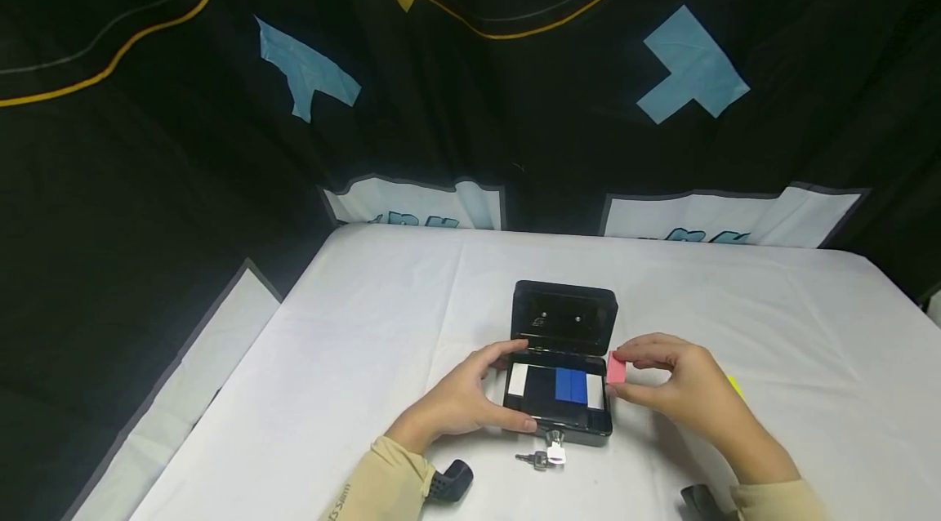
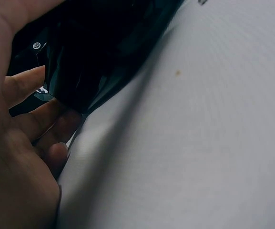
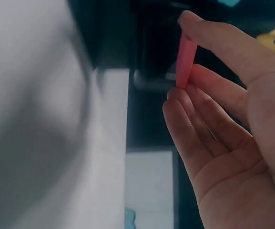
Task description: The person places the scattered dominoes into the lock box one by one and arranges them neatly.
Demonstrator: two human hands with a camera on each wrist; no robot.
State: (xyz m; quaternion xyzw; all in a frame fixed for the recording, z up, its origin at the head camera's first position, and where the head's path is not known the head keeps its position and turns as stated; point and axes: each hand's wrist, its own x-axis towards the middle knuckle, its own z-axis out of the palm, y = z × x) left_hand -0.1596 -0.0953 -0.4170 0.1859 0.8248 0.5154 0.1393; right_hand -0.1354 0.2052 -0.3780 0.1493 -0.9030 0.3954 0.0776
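Note:
A black metal cash-box-like case (image 1: pixel 540 394) lies on the table with its lid (image 1: pixel 563 317) raised at the back. Inside it are a white block (image 1: pixel 518 380) at the left, blue blocks (image 1: pixel 571 385) right of centre and another white block (image 1: pixel 595 392) at the right. My left hand (image 1: pixel 470 397) grips the case's left side, thumb along the front, fingers at the back corner. Beside the right wall, my right hand (image 1: pixel 687 382) pinches a pink block (image 1: pixel 616 368) between thumb and fingertips. The right wrist view shows this pink block (image 3: pixel 186 59) edge-on.
A lock (image 1: pixel 555 449) with keys (image 1: pixel 539 460) hangs at the case's front. Something yellow (image 1: pixel 736 387) shows partly behind the right hand. White cloth (image 1: pixel 382 325) covers the table, and a black curtain (image 1: pixel 470 113) with blue and yellow patches stands behind it.

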